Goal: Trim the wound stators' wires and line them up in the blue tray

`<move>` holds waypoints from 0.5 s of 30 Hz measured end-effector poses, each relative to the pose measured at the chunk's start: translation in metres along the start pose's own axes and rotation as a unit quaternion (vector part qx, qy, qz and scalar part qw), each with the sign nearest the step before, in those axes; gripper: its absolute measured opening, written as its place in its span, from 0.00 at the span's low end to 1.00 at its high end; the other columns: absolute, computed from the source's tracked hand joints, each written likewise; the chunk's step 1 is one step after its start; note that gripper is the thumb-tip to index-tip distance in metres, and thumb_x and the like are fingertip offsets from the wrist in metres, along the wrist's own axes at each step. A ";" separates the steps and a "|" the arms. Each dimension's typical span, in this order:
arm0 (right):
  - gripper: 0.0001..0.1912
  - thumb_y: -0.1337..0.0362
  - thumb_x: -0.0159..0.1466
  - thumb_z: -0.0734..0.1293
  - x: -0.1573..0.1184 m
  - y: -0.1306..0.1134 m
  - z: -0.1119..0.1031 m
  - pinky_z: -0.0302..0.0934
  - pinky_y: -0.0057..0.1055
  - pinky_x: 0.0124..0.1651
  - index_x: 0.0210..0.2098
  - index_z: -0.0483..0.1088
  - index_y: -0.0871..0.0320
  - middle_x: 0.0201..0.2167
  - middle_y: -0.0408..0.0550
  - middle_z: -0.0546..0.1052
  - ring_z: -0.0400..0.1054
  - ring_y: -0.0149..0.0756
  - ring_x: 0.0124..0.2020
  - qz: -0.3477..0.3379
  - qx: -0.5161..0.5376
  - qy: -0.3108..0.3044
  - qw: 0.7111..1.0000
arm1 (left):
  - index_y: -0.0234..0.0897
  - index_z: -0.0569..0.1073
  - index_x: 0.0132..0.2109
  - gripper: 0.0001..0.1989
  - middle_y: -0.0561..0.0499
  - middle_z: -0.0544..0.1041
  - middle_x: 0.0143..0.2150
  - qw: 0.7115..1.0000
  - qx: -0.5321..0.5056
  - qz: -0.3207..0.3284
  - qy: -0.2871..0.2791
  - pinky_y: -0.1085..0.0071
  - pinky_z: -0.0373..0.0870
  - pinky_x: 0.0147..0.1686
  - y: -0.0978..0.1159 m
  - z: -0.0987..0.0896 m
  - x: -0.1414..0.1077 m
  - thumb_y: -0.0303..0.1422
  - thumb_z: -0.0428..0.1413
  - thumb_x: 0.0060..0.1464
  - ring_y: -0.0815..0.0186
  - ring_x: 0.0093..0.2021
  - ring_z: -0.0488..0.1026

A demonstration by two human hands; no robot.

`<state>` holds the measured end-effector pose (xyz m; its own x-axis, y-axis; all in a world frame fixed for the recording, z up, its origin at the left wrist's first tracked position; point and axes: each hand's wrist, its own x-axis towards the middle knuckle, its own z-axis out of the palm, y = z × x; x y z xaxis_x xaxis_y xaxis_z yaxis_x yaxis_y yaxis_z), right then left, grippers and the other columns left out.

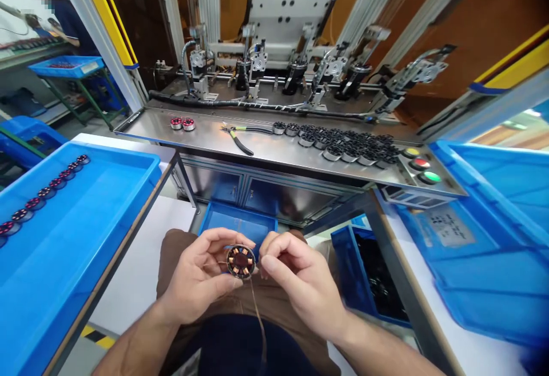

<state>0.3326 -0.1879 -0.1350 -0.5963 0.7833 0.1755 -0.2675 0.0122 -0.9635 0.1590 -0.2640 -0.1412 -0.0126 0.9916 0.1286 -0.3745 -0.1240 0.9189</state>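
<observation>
Between the thumb and fingers of my left hand (201, 270) is a round motor stator (241, 262) with copper coils around a dark centre. Its coil face is turned up toward me, over my lap. A thin copper wire (257, 310) hangs from the stator's lower edge, and more fine wire shows at its left. My right hand (295, 270) is at the stator's right side, thumb and fingertips pinched together. Whatever the right fingertips pinch is too small or hidden to make out.
On the steel ledge lie cutting pliers (238, 137), two red stators (182, 123) and a cluster of dark stators (347, 142). Winding machinery (295, 72) stands behind. A blue tray (98, 210) with a row of stators is left; push buttons (429, 177) and blue bins (506, 221) are right.
</observation>
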 end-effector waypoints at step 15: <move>0.06 0.69 0.69 0.64 -0.012 0.013 0.004 0.62 0.28 0.37 0.34 0.67 0.56 0.30 0.42 0.71 0.66 0.29 0.32 -0.134 -0.085 0.048 0.986 | 0.44 0.73 0.52 0.28 0.49 0.82 0.47 0.989 -0.097 -0.069 0.090 0.79 0.74 0.41 -0.024 0.014 0.007 0.29 0.72 0.44 0.72 0.40 0.79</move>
<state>0.3337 -0.1995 -0.1487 -0.4455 0.7928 0.4159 -0.2691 0.3246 -0.9068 0.1808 -0.2547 -0.1574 -0.1065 0.9912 -0.0780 -0.5556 0.0057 0.8314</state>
